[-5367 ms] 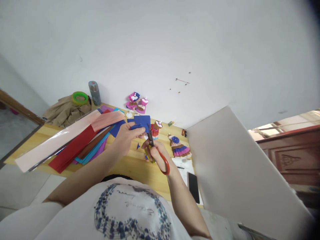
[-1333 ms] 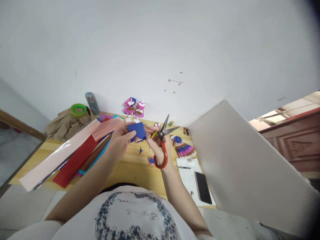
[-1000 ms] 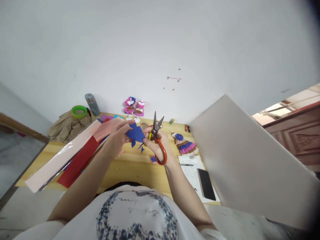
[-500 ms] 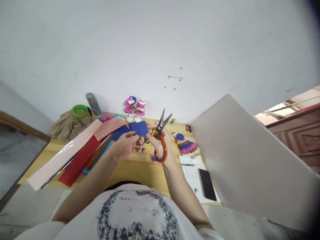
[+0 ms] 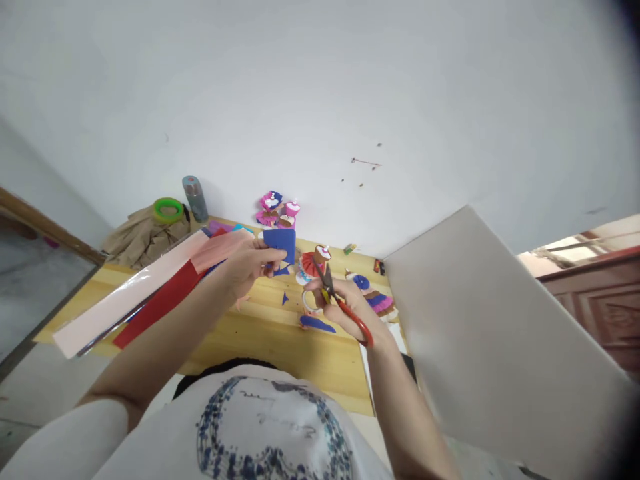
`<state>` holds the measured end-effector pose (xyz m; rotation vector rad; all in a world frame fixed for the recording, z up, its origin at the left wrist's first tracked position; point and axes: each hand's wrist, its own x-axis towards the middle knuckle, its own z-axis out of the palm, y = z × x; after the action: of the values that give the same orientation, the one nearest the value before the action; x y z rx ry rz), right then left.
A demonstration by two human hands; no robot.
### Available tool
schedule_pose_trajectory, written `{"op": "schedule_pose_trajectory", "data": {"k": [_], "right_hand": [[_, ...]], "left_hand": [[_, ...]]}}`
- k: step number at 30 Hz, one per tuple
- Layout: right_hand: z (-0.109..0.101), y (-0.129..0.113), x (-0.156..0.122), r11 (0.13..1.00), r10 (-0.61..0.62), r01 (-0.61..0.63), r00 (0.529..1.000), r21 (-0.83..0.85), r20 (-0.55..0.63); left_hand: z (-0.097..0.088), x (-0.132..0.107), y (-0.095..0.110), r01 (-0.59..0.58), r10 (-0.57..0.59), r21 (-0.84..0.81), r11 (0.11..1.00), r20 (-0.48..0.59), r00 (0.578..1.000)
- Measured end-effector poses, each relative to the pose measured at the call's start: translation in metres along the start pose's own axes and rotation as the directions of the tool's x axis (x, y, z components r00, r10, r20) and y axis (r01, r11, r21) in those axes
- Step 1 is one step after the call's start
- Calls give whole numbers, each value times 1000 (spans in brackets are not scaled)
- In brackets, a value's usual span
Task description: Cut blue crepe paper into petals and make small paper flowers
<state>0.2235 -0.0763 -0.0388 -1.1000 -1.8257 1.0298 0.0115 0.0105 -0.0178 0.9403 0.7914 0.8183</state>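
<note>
Your left hand point(image 5: 249, 268) holds the blue square point(image 5: 280, 244) above the desk point(image 5: 250, 350), its grip clamped on the lower left part, thumb laid across the face turned toward you. The square is almost as tall as it is wide, so no long axis stands out; its top edge runs roughly from 9 to 3 o'clock.

Your right hand point(image 5: 347, 297) sits between 4 and 5 o'clock from the square, its grip closed around the scissors point(image 5: 328, 287). Their long axis runs from 11 to 5 o'clock: the tips point to 11, well apart from the square's edge, and the red handle loop is at the 5 o'clock end. You cannot tell whether the blades meet fully.

Just beside the scissor tips is a figure in a red skirt point(image 5: 310, 264), at 4 o'clock from the square. A white ring point(image 5: 305, 304) shows by your right fingertips; whether they touch is unclear. Below it, at 5 o'clock from the square, lies a blue strip point(image 5: 319, 325), its length close to the 9-to-3 line. A small blue scrap point(image 5: 285, 298) lies at 6 o'clock, and a red strip point(image 5: 155, 305) slants at 8.
</note>
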Motion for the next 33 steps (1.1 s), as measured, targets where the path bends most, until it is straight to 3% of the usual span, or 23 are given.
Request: {"op": "schedule_pose_trajectory", "data": {"k": [4,8,11,13,18,26,33], "right_hand": [[-15,-4,-5,977,87,-48,980,-209,180],[-25,-9,-1,931,116,-39,975,-363,191],[-32,-11,2,894,123,-33,977,-447,173],[-34,-12,4,881,138,-40,975,-472,175],[-37,-16,7,865,155,-43,971,-500,184],[-44,-23,10,858,197,-71,960,-508,198],[-46,-22,9,868,201,-86,961,-489,188]], "left_hand": [[0,7,10,6,-13,87,996,81,997],[5,14,13,25,-39,138,990,98,994],[10,16,14,11,-30,108,994,175,984],[13,15,15,15,-36,99,995,211,977],[19,16,17,69,-93,144,987,173,980],[13,25,18,98,-135,159,982,243,960],[14,25,19,118,-137,120,986,166,977]]}}
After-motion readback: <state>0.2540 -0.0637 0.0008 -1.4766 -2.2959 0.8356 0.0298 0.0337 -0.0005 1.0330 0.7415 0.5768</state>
